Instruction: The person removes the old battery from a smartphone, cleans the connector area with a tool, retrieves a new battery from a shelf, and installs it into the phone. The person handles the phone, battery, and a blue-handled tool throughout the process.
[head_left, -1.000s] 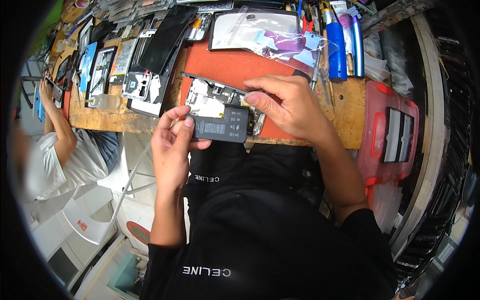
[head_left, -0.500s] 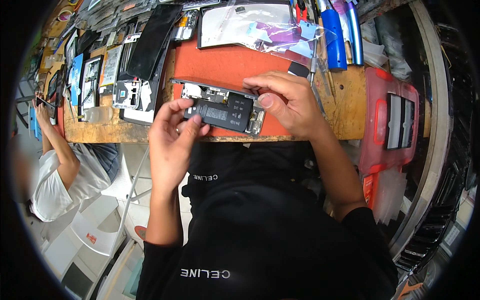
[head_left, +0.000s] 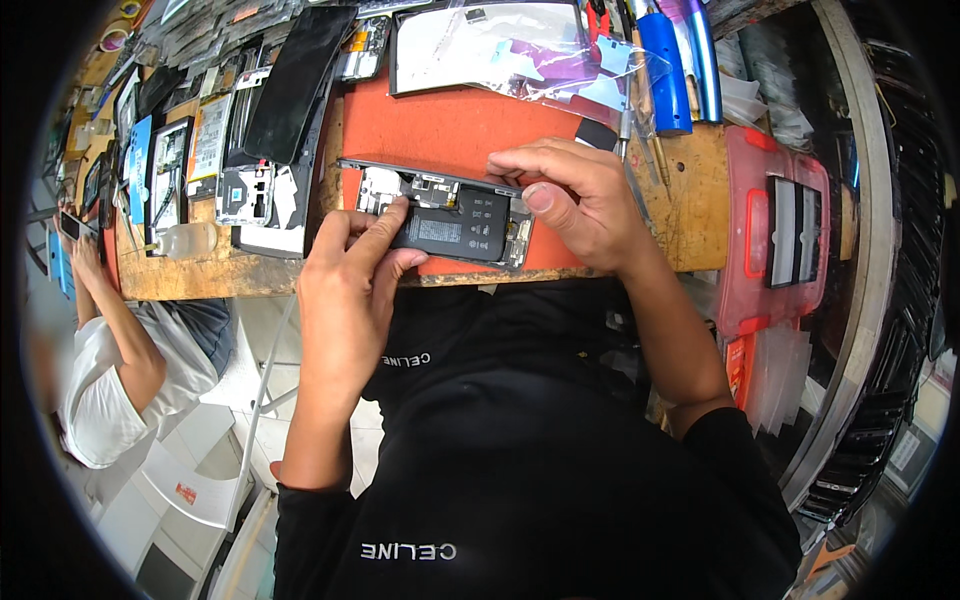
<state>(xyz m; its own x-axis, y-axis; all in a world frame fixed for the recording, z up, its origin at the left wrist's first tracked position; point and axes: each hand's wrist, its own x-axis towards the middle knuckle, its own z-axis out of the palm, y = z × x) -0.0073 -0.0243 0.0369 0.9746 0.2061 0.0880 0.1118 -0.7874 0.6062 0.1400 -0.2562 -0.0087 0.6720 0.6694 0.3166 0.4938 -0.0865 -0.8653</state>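
An opened smartphone (head_left: 355,163) lies tilted over the orange mat near the bench's front edge, its inside facing up. A black battery (head_left: 440,232) fills much of its frame, with metal-shielded parts at the left end and small parts at the right. My left hand (head_left: 345,270) grips the left end, index fingertip pressing on the parts beside the battery and thumb along the near edge. My right hand (head_left: 590,215) curls about the far right corner, fingertips at the far edge and thumb by the right end; the contact there is partly hidden.
The orange mat (head_left: 430,125) covers the wooden bench (head_left: 690,210). Phone parts, a black panel (head_left: 295,85) and a small bottle (head_left: 187,240) sit left. Behind lie a white tray (head_left: 440,50) and blue cylinders (head_left: 660,75). A pink case (head_left: 745,210) stands right; another person (head_left: 130,350) works far left.
My left index finger has stretched from the battery's left edge onto the parts farther up, and the thumb has dropped to the phone's near edge. My right hand stays nearly in place.
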